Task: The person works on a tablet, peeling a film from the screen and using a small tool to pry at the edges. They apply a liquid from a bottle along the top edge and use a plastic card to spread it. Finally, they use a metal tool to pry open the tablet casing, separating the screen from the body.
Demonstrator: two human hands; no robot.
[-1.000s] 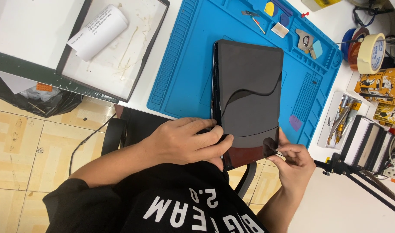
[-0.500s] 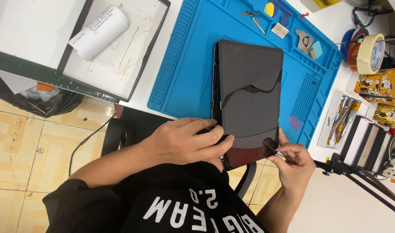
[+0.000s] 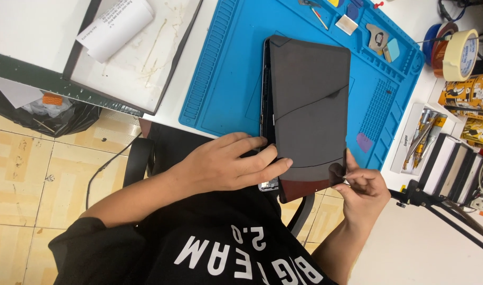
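The left hand [image 3: 228,166] presses flat on the tablet [image 3: 307,116] overhanging the mat's [image 3: 225,79] near edge; the right hand [image 3: 365,190] pinches its corner. Prying harder could crack the panel.

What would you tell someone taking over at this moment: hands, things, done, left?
Left hand: flat on the near left corner of the tablet, holding it down.
Right hand: pinching a small tool at the tablet's near right corner; the tip is too small to tell.
The tablet lies on the blue mat, its near end over the table edge, its dark panel lifted along the left side.
Done: the panel is partly loose. Left: it is not yet off.
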